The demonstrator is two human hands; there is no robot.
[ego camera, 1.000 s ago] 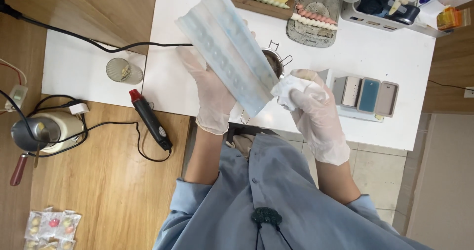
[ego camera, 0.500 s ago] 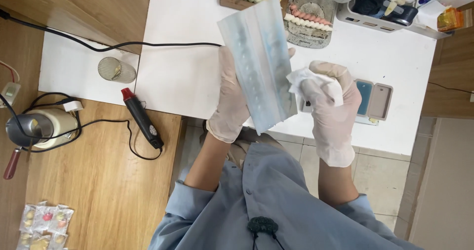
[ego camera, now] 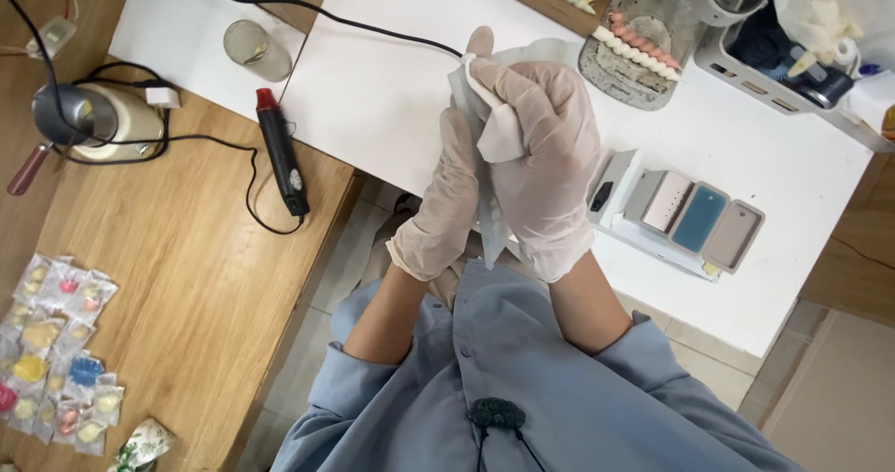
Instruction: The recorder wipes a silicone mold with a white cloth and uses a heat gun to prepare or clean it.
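From the head camera, looking straight down, both gloved hands are raised together over the near edge of the white table [ego camera: 392,109]. The left hand [ego camera: 447,202] stands upright with fingers straight and pressed flat against a thin, pale translucent sheet [ego camera: 491,234], seen almost edge-on, which is sandwiched between the two palms. The right hand [ego camera: 545,160] is curled against the other face of the sheet, its fingers closed around a crumpled white cloth [ego camera: 499,118] that sits against the sheet's upper part.

To the right of the hands, on the table, lies a white holder with three small rectangular panels [ego camera: 695,216], beige, blue and beige. Farther back are a tray with a row of pink and cream beads [ego camera: 634,48] and a bin of mixed items [ego camera: 792,43]. On the left, a black tool with a red tip [ego camera: 282,155] rests on the lower wooden surface [ego camera: 177,276], its cord looping away, near a small round device [ego camera: 103,123]. Packets of coloured pieces [ego camera: 56,351] lie at the far left. A glass jar [ego camera: 254,50] stands on a white board.
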